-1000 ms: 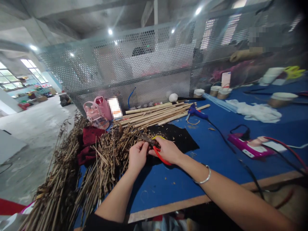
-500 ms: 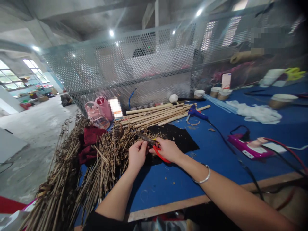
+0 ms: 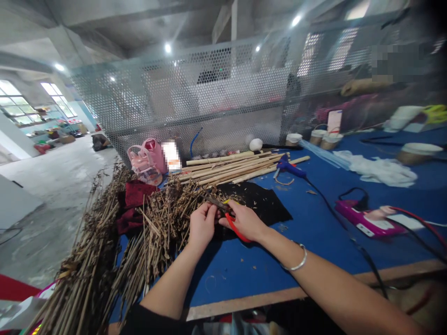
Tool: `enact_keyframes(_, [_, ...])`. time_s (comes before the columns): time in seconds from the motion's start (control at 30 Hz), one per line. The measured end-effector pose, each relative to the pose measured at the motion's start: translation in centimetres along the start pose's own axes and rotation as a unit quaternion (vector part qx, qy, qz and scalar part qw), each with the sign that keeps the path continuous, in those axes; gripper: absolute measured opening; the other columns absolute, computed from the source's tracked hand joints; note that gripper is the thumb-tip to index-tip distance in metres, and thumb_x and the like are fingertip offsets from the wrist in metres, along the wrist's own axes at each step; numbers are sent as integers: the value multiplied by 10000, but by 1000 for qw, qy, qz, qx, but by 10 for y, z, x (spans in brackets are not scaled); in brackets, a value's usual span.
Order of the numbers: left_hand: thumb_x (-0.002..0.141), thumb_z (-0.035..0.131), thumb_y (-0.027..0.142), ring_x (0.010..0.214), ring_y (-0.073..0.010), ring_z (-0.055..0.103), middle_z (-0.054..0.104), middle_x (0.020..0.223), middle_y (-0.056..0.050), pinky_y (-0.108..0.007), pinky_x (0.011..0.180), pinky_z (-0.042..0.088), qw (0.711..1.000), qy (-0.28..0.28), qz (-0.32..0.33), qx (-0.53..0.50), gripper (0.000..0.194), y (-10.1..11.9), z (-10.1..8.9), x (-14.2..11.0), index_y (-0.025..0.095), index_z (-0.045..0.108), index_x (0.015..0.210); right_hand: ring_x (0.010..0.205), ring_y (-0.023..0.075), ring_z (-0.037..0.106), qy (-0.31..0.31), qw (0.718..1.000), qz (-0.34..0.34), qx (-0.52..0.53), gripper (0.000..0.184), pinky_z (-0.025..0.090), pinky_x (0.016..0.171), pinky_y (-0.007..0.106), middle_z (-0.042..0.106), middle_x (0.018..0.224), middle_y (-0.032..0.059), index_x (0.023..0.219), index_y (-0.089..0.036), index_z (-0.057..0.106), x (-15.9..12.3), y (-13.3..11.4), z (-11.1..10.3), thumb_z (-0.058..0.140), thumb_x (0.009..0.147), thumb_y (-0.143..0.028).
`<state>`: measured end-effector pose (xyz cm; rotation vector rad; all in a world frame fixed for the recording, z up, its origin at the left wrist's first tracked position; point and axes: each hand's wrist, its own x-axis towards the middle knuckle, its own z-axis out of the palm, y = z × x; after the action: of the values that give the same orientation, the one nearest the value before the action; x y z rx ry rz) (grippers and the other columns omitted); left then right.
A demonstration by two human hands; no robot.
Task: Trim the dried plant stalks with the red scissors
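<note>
My right hand (image 3: 244,220) is closed around the red and yellow handles of a pair of scissors (image 3: 218,202), whose dark blades point up and to the left. Close beside it, my left hand (image 3: 203,225) has thumb and fingers pinched together just below the blades. What lies between those fingertips is too small to make out. Left of my hands is a heap of dried plant stalks (image 3: 164,223) with brown, crumpled heads. Under and behind the hands a black cloth (image 3: 268,204) lies on the blue table, sprinkled with plant bits.
Pale wooden sticks (image 3: 240,168) lie behind the cloth, with a blue glue gun (image 3: 289,167) at their right end. A purple power strip (image 3: 370,223) with cables sits at the right. A pink bottle (image 3: 148,158) and a dark red cloth (image 3: 138,195) are at the left. A perforated metal screen (image 3: 195,102) closes off the back.
The whole view has shifted slightly, so the scene sits a little further right. Both hands keep nearly the same pose, the scissors still in my right hand.
</note>
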<state>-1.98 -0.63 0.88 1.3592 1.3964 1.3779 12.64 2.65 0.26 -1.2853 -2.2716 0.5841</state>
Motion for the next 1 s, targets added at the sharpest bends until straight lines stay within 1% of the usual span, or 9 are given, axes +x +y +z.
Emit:
enact_keyframes(0.1, [788, 467, 358, 590, -108, 544, 598, 644, -7, -193, 551, 424, 1000, 0, 8, -10, 249, 2, 1, -1, 147, 574, 711, 649, 136, 537, -17, 1000, 2, 13, 281, 323, 549, 224, 581, 744, 2, 870, -209, 477, 0, 0, -1, 539, 752, -457])
enact_keyframes(0.17, [791, 463, 361, 583, -106, 531, 584, 631, -4, -192, 550, 415, 1000, 1, 13, 0, 259, 1, 0, -1, 146, 572, 697, 659, 136, 543, -14, 1000, 0, 7, 272, 328, 554, 224, 590, 766, 3, 881, -213, 477, 0, -1, -2, 547, 749, -440])
enact_keyframes(0.3, [795, 454, 347, 567, -108, 508, 575, 607, -3, -197, 542, 388, 999, 11, 26, 44, 265, 1, -2, 0, 145, 583, 681, 730, 154, 547, 28, 999, 2, -38, 338, 357, 608, 243, 578, 836, 29, 897, -198, 474, 0, -5, -2, 593, 701, -447])
enact_keyframes(0.47, [811, 423, 325, 535, -96, 459, 533, 560, 11, -197, 527, 346, 992, 30, 71, 103, 298, 6, -2, -3, 148, 553, 610, 756, 175, 534, 58, 995, -13, -74, 364, 366, 635, 265, 560, 844, 52, 864, -181, 469, -1, -10, -1, 602, 680, -466])
enact_keyframes(0.63, [825, 399, 327, 552, -104, 464, 538, 574, 5, -201, 533, 340, 987, 36, 96, 121, 304, 9, -2, -5, 155, 578, 649, 667, 148, 541, 29, 999, 11, -42, 308, 329, 560, 232, 579, 768, 21, 879, -196, 469, -2, -9, 0, 565, 728, -446])
enact_keyframes(0.77, [830, 395, 337, 565, -112, 476, 556, 597, -7, -208, 544, 347, 985, 46, 100, 133, 302, 6, -3, -4, 159, 599, 697, 586, 128, 519, 17, 999, 23, -36, 286, 290, 514, 218, 580, 691, -1, 816, -203, 484, -1, -7, 0, 541, 738, -472])
enact_keyframes(0.9, [831, 391, 352, 561, -111, 479, 552, 597, -4, -206, 543, 348, 986, 55, 93, 130, 305, 3, -3, -3, 162, 588, 697, 578, 125, 519, 2, 999, 27, -45, 279, 285, 512, 215, 576, 655, -8, 783, -203, 498, 0, -6, -2, 512, 755, -481])
enact_keyframes(1.0, [831, 389, 348, 540, -102, 468, 537, 572, 7, -202, 534, 337, 986, 61, 85, 133, 303, 2, -4, -2, 161, 568, 674, 606, 131, 534, -2, 998, 21, -60, 300, 290, 522, 214, 581, 685, -4, 853, -203, 501, 0, -6, -4, 539, 738, -478])
